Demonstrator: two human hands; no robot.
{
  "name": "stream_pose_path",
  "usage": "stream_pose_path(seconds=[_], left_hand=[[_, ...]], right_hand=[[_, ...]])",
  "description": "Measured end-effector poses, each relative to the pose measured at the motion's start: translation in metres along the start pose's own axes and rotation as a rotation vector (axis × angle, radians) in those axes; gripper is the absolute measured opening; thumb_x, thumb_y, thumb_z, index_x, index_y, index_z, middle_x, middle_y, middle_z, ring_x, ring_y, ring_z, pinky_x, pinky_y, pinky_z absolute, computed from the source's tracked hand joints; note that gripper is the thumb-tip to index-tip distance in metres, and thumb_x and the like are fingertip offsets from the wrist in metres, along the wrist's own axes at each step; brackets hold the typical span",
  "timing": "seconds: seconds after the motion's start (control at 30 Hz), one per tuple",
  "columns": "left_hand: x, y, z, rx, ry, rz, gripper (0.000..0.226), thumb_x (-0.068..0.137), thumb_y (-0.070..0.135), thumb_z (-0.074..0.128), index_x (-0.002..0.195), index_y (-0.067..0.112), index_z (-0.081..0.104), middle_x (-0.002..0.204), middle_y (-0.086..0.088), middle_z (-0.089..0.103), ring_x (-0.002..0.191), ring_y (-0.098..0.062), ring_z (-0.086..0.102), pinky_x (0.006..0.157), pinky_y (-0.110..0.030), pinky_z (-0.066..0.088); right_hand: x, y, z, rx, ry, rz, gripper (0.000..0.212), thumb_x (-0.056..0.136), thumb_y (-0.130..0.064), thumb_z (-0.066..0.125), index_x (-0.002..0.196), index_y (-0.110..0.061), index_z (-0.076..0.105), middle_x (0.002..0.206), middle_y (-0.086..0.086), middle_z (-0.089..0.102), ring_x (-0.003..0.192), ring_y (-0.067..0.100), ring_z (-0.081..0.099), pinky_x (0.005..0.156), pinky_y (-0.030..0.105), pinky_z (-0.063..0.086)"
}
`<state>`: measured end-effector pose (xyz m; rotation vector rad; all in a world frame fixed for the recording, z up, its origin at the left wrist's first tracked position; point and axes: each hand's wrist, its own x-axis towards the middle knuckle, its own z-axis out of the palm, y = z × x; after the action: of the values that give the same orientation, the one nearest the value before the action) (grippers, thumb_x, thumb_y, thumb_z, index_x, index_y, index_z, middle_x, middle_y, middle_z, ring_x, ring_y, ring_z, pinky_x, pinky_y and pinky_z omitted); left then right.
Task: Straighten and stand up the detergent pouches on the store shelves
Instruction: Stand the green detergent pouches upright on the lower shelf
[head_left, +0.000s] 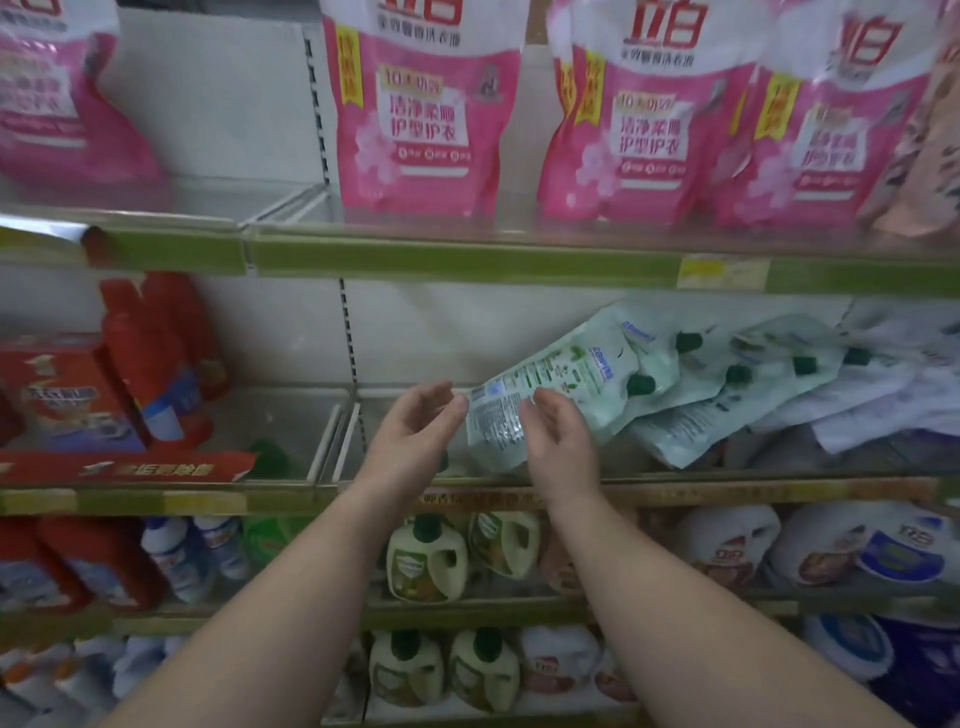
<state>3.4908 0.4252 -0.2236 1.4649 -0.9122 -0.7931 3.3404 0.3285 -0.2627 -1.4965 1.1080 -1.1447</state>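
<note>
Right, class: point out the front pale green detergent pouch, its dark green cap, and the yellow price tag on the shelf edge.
Front pale green detergent pouch (558, 382), head view, printed face.
Dark green cap (641, 384), head view, cap side.
Yellow price tag (722, 271), head view, tag's middle.

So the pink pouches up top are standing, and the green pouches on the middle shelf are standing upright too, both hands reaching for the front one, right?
Not quite. The green pouches are not upright: the head view shows them slumped over, leaning to the right on one another. The rest holds: the pink pouches stand on the top shelf, and the left hand and right hand reach at the front one.
</note>
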Motion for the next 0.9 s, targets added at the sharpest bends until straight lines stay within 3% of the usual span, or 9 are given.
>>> stream_pose_path(seconds=[0.2,0.33,0.47,0.57,0.77,0.9], left_hand=[[0.038,-0.055,0.016,0.012,0.012,0.126,0.048,0.101,0.051,0.069,0.145,0.035,0.06,0.131,0.022,0.064,0.118,0.006,0.06,0.076,-0.014,0.05],[0.06,-0.094,0.028,0.015,0.027,0.236,0.045,0.102,0.045,0.07,0.143,0.029,0.061,0.131,0.018,0.064,0.109,0.015,0.058,0.08,-0.003,0.048],[0.075,-0.125,0.037,-0.072,0.048,0.334,0.048,0.098,0.044,0.074,0.142,0.026,0.063,0.132,0.015,0.067,0.12,0.002,0.062,0.098,-0.02,0.049],[0.079,-0.135,0.041,-0.093,0.066,0.384,0.047,0.099,0.039,0.076,0.141,0.025,0.063,0.126,0.015,0.068,0.118,-0.001,0.064,0.098,-0.024,0.05],[0.069,-0.147,0.041,-0.08,0.025,0.419,0.051,0.096,0.039,0.079,0.143,0.027,0.062,0.131,0.013,0.067,0.12,-0.002,0.063,0.101,-0.027,0.049],[0.066,-0.136,0.048,-0.024,-0.01,0.47,0.058,0.093,0.022,0.083,0.146,0.028,0.058,0.141,0.01,0.062,0.132,-0.005,0.057,0.092,-0.015,0.046]], right_hand=[[0.016,0.03,0.029,0.098,0.052,-0.091,0.04,0.102,-0.039,0.068,0.141,-0.029,0.063,0.141,-0.012,0.065,0.132,0.007,0.06,0.114,0.036,0.049],[0.016,0.063,0.042,0.154,0.124,-0.258,0.039,0.101,-0.038,0.069,0.139,-0.032,0.063,0.137,-0.016,0.065,0.13,0.004,0.061,0.111,0.035,0.052],[0.019,0.088,0.048,0.16,0.141,-0.408,0.038,0.099,-0.041,0.069,0.137,-0.036,0.062,0.136,-0.017,0.065,0.13,0.003,0.061,0.11,0.032,0.051],[0.018,0.104,0.05,0.197,0.17,-0.5,0.035,0.096,-0.042,0.069,0.13,-0.04,0.061,0.132,-0.016,0.066,0.128,0.003,0.062,0.109,0.032,0.052],[0.013,0.123,0.051,0.253,0.192,-0.535,0.034,0.1,-0.033,0.071,0.133,-0.028,0.067,0.132,-0.013,0.069,0.125,0.004,0.065,0.11,0.038,0.055],[0.01,0.115,0.05,0.282,0.205,-0.522,0.027,0.099,-0.029,0.072,0.125,-0.032,0.067,0.125,-0.014,0.071,0.12,0.003,0.067,0.108,0.038,0.056]])
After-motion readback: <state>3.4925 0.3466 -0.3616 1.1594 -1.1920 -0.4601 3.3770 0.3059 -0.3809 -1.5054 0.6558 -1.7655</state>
